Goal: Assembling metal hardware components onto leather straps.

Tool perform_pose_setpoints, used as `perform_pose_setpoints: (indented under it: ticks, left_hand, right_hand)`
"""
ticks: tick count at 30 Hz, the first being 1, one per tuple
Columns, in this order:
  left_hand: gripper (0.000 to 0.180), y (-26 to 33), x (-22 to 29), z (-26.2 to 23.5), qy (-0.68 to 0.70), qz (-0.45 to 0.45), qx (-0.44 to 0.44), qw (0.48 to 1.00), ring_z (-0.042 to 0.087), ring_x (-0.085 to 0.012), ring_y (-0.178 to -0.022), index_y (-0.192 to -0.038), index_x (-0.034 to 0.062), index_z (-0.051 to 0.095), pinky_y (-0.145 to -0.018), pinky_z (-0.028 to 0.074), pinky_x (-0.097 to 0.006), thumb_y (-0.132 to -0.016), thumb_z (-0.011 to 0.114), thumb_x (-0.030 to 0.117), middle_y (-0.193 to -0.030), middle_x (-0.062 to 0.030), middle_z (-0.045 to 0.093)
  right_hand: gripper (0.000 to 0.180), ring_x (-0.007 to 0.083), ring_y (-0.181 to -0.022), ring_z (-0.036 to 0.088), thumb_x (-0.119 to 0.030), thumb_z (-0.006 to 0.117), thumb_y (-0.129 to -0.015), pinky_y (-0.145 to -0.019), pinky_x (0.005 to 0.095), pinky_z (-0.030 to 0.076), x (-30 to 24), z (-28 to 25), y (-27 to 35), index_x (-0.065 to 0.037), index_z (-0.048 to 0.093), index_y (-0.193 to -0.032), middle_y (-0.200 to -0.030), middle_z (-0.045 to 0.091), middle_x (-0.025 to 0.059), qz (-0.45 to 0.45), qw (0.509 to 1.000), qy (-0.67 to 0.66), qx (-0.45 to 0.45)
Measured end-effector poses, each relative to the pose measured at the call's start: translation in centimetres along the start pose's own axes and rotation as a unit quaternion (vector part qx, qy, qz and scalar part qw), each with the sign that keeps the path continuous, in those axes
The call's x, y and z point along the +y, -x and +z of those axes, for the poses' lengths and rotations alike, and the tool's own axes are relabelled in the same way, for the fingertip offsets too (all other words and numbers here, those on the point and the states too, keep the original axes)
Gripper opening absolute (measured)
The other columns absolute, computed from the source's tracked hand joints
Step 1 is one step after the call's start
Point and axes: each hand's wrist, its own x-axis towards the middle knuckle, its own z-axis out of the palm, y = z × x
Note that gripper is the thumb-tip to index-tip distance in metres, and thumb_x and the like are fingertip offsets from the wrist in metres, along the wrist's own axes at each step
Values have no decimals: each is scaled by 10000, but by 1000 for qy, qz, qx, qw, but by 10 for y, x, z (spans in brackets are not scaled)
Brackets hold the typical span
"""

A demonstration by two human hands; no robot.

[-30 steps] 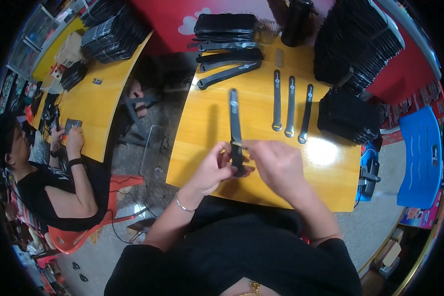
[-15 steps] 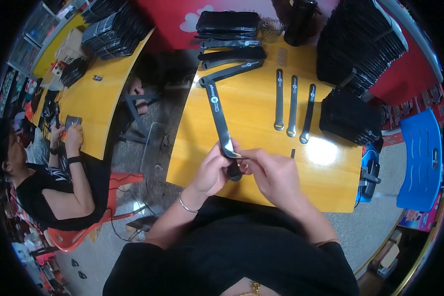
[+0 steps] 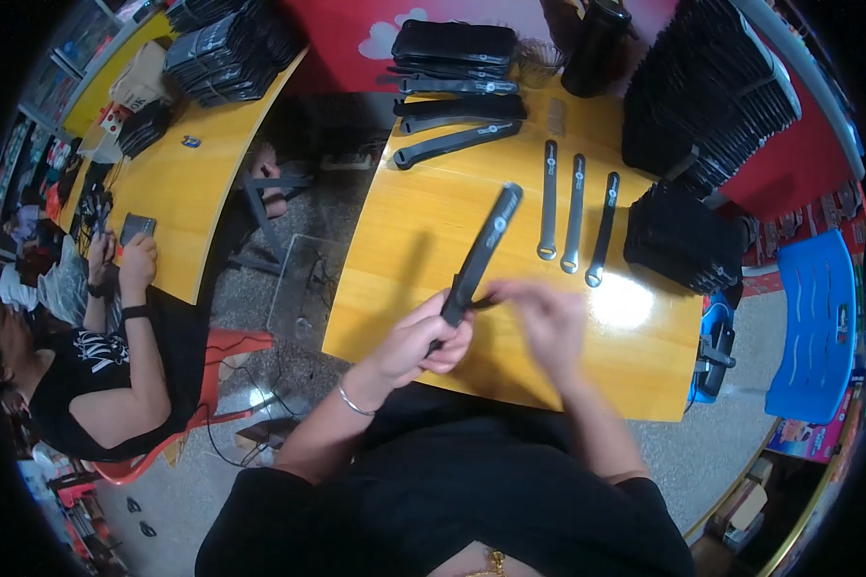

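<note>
My left hand (image 3: 420, 338) grips the near end of a long black flat strip (image 3: 481, 248), which slants up and away to the right over the yellow table (image 3: 404, 240). My right hand (image 3: 541, 317) is blurred beside it, fingers pinching at the strip's near end. Whether a small part sits between those fingers is too blurred to tell. Three slim dark strips (image 3: 575, 212) lie side by side on the table beyond my hands.
Wider black strips (image 3: 457, 125) lie at the table's far edge, with stacks of black packs (image 3: 707, 106) at the right. A blue plastic chair (image 3: 818, 327) stands right of the table. Another person (image 3: 96, 365) sits at a second yellow table (image 3: 178, 183) on the left.
The black strip lay flat on the table, then was lifted; it has swung from leaning left to leaning right, still in my left hand. My right hand moved at its near end.
</note>
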Motion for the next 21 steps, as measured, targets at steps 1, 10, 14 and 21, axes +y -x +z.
perform_pose_setpoints:
  ticks: [1, 10, 14, 21]
  left_hand:
    - [230, 9, 4, -7, 1, 1, 1, 1000, 331, -40, -505, -1080, 71, 407, -423, 255, -178, -860, 398, 4, -696, 2, 385]
    - [210, 78, 60, -32, -199, -124, 85, 968, 318, -5, -548, -1054, 41, 413, -448, 230, -149, -865, 502, 20, -712, 60, 356]
    - [191, 93, 75, -45, -208, -115, 51, 970, 331, -7, -555, -1043, 39, 425, -453, 243, -157, -865, 496, 35, -726, 51, 384]
    - [155, 93, 85, -40, -254, -91, 28, 962, 337, -16, -570, -1022, 41, 445, -475, 269, -175, -877, 496, 63, -738, 40, 408]
  right_hand:
    - [127, 167, -850, 665, 28, 584, -853, -771, 281, 524, 3, -20, -15, -3, 687, -921, -924, 702, 93, 22, 998, 6, 62]
    - [176, 158, -901, 668, -132, 576, -925, -859, 290, 507, -49, -94, -80, -32, 682, -1023, -909, 702, 104, -132, 953, 104, 252]
    - [170, 142, -861, 677, -105, 603, -904, -771, 213, 512, -60, -91, -85, -2, 678, -1017, -884, 703, 125, -188, 929, 132, 289]
    - [181, 169, -857, 685, -113, 591, -908, -802, 254, 532, -77, -94, -86, -13, 675, -1034, -889, 704, 120, -219, 914, 133, 313]
